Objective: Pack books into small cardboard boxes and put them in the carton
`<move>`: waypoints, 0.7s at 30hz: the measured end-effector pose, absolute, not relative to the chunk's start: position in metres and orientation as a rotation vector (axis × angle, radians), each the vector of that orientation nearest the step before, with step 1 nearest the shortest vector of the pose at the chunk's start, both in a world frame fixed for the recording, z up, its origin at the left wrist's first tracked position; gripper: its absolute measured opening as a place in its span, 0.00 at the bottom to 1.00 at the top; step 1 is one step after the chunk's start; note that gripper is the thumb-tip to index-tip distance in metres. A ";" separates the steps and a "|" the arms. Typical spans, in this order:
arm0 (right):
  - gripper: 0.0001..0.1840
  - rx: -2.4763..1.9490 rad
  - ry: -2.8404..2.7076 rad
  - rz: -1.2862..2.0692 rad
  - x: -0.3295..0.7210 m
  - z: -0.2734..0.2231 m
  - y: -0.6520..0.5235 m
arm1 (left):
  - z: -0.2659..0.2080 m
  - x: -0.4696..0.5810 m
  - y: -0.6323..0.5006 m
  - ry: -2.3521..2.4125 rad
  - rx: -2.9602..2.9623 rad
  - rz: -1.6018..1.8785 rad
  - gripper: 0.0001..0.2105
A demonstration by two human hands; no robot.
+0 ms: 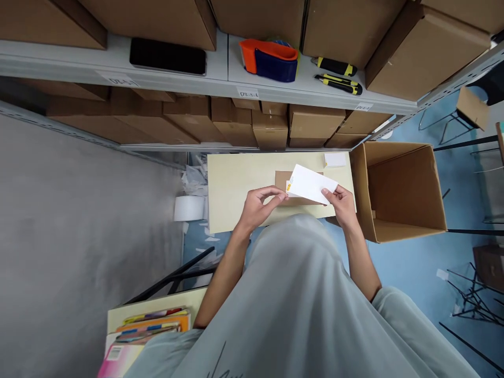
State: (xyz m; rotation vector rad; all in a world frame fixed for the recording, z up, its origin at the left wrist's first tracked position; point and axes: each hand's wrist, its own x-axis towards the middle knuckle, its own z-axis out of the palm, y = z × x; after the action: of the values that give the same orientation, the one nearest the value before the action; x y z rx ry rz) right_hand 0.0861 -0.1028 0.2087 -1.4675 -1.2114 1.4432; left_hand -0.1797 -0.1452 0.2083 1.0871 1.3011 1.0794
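- White card (311, 184), flat and oblong, held above the table (232, 197) and tilted, its left end carrying a small yellow mark (289, 187); whether it is a single card or a thin box is hard to tell from this height
- Right hand (343, 206) grips the card's right end, thumb on top and fingers beneath, probably so that the broad face stays uncovered
- Left hand (260, 207) is narrowed, thumb and forefinger close together at the card's lower left corner, perhaps to steady it; I cannot tell whether they pinch it
- Brown cardboard piece (281, 179) lies on the table beneath the card, in easy reach of both hands
- Small white box (335, 159) sits near the table's far right corner, apart from the hands
- Open carton (405, 184) stands just beside the table's right end, its mouth facing the person, which seems handy for the right hand
- Shelf (220, 71) above bears a tape dispenser (271, 63) and two cutters (336, 66) along its front edge, likely to keep them reachable while leaving the table for handling
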 end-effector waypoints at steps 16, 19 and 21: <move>0.28 -1.470 -1.191 1.420 0.064 0.218 -0.105 | 0.209 -0.203 -0.134 1.299 1.162 1.091 0.12; 0.27 -1.468 -1.210 1.423 0.062 0.218 -0.103 | 0.208 -0.206 -0.131 1.279 1.173 1.093 0.11; 0.27 -1.468 -1.213 1.441 0.062 0.213 -0.099 | 0.207 -0.208 -0.130 1.268 1.187 1.096 0.11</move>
State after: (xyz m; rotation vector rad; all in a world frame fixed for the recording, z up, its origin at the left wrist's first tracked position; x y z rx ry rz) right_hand 0.0615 -0.0990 0.2132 -1.4680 -1.2134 1.4411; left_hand -0.2077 -0.1301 0.2072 1.1866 1.2684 1.0963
